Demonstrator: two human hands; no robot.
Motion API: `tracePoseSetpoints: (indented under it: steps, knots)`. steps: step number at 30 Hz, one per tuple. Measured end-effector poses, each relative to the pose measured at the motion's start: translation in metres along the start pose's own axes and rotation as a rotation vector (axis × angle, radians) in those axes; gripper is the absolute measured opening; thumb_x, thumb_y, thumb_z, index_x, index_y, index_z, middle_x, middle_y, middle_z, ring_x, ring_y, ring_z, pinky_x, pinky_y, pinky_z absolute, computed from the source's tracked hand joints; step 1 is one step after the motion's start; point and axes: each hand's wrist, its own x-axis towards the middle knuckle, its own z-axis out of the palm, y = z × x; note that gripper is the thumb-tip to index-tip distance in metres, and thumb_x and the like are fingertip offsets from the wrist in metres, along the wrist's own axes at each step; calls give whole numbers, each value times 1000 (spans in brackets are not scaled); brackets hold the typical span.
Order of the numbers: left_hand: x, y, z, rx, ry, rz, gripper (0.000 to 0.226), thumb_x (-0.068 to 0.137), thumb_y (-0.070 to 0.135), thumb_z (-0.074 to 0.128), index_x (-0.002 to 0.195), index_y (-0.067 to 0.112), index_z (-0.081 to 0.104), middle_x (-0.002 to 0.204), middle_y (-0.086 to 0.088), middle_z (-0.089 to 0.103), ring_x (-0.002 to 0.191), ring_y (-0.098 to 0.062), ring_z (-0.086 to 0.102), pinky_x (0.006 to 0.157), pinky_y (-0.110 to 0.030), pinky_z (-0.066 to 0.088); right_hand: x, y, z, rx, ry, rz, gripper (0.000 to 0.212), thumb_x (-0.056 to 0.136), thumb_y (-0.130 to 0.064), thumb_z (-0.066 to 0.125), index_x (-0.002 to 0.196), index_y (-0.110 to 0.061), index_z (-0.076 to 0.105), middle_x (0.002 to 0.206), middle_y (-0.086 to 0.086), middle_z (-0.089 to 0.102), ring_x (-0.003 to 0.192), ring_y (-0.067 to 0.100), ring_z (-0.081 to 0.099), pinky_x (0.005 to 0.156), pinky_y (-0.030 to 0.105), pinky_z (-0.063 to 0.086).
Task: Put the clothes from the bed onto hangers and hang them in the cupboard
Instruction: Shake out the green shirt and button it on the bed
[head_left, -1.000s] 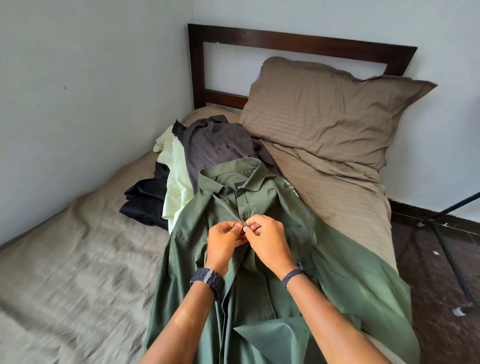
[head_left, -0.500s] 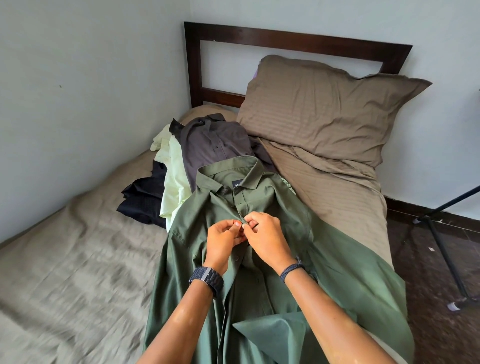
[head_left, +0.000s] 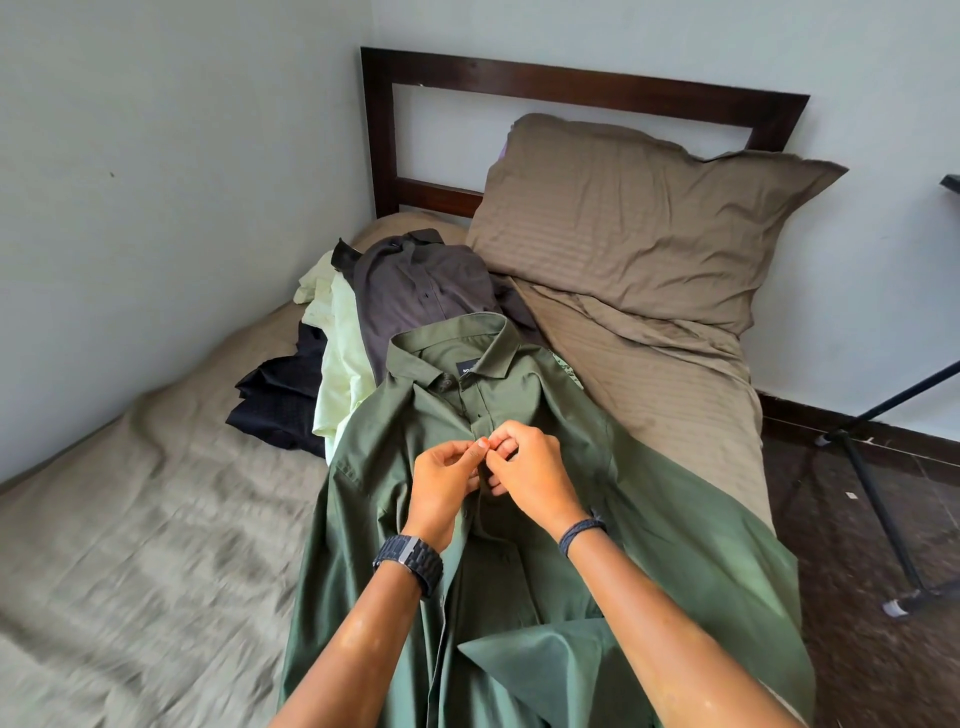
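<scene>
My left hand (head_left: 447, 480) and right hand (head_left: 524, 467) pinch the green shirt (head_left: 519, 571) placket mid-frame; its length runs toward upper center.

We can make out only white letters, perhaps "HO", on the black neck label (head_left: 469, 368) inside the green shirt (head_left: 675, 545) collar.
</scene>
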Motion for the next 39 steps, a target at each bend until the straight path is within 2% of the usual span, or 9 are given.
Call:
tracePoseSetpoints:
  steps: [8, 15, 20, 22, 25, 30, 34, 36, 39]
  knots:
    - [9, 1, -9, 61, 10, 11, 23, 94, 2, 54, 74, 7, 64, 62, -1, 57, 54, -6, 47, 50, -15, 38, -3, -1, -4, 134, -11, 12, 5, 87, -7, 66, 82, -6, 64, 74, 5, 57, 52, 12, 65, 53, 30, 58]
    - [16, 0, -13, -12, -172, -41, 18, 93, 2, 53, 81, 8, 66, 72, -2, 63, 69, -13, 51, 67, -26, 39, -1, -7, -12, 648, -65, 310, 11, 88, 3, 59, 79, -1, 61, 68, 10, 54, 56, 15, 53, 55, 29, 57]
    - [23, -2, -1, 52, -107, -19, 16, 92, -3, 53, 82, 6, 61, 66, 1, 66, 59, -6, 59, 54, -15, 48, 0, 5, -2, 246, 239, 159, 10, 90, -2, 55, 83, -9, 58, 79, 8, 61, 64, 16, 61, 63, 29, 57]
    - [28, -8, -2, 130, -90, -14, 14, 90, -5, 56, 84, 7, 61, 72, -5, 62, 65, -11, 59, 58, -18, 52, -6, 10, -1, 5, 292, 8, 5, 86, -9, 61, 85, -11, 57, 78, 3, 61, 69, 15, 59, 66, 15, 47]
    - [29, -18, -11, 226, -27, -26, 18, 89, -6, 58, 85, 11, 60, 73, -7, 59, 69, -14, 59, 60, -20, 54, -24, 23, 3, -104, 104, 58, 21, 80, -19, 71, 89, -14, 52, 77, -1, 57, 74, 13, 55, 62, 11, 38]
    - [9, -33, -28, 366, 100, 43, 25, 90, -5, 52, 87, 18, 61, 84, -8, 64, 76, -19, 63, 76, -31, 55, -46, 52, 9, -154, -197, 179, 38, 74, -29, 79, 101, -14, 56, 91, -1, 62, 87, 15, 60, 74, 22, 45]
    - [-20, -39, -33, 642, 145, 129, 14, 87, 3, 62, 87, 16, 66, 84, 6, 65, 78, -7, 61, 78, -17, 47, -55, 56, 11, -206, -163, 64, 14, 81, -21, 71, 79, -21, 57, 76, -7, 60, 73, 7, 55, 63, 15, 38]
    - [-29, -43, -33, 683, 105, 136, 10, 87, 5, 64, 90, 13, 69, 82, 7, 65, 74, -2, 58, 70, -6, 43, -57, 52, 10, -180, -88, 53, 21, 82, -16, 65, 68, -21, 50, 62, -10, 53, 58, 1, 47, 56, 15, 35]
    - [-35, -44, -31, 742, 44, 145, 10, 88, 7, 64, 92, 14, 70, 73, 11, 60, 67, 1, 54, 65, -6, 41, -57, 47, 7, -100, -37, 63, 32, 80, -7, 58, 61, -21, 37, 43, -11, 43, 43, 6, 34, 49, 19, 28]
